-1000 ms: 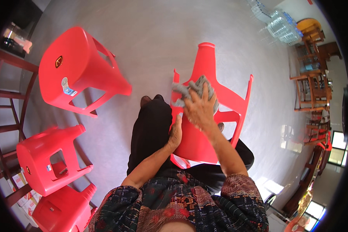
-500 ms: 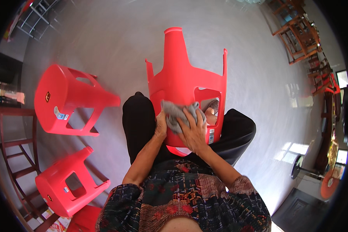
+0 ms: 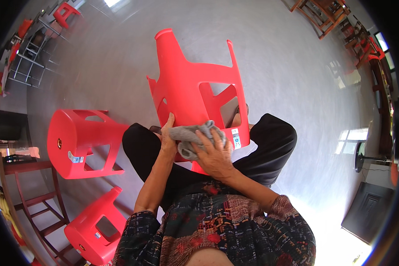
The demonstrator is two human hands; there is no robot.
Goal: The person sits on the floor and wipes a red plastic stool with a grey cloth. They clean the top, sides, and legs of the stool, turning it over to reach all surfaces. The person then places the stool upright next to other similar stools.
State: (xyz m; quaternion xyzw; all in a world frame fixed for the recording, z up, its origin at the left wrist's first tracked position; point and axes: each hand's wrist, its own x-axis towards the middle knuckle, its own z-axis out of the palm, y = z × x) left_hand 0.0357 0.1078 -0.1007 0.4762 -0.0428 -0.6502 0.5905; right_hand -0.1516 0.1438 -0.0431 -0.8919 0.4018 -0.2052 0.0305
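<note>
A red plastic stool [image 3: 181,93] lies tipped on its side between my knees, its legs pointing away from me and its seat end towards my lap. My left hand [image 3: 167,139] grips its left side near the seat, one digit lying along the red surface and the other fingers hidden. A crumpled grey cloth [image 3: 187,134] is bunched against the seat end. My right hand [image 3: 215,157] is closed over that cloth, pressing it to the stool just left of a small white-and-blue label [image 3: 236,138].
Two more red stools lie tipped at my left, one farther [image 3: 77,146] and one nearer [image 3: 97,228]. A dark wooden rack [image 3: 33,199] stands beyond them. Wooden chairs [image 3: 319,15] are at the far right, and a barbell [image 3: 361,157] rests at the right.
The stool between my knees has turned, its far legs swinging left. Both hands have shifted slightly left with the cloth. The whole view has also shifted, so the surroundings sit differently.
</note>
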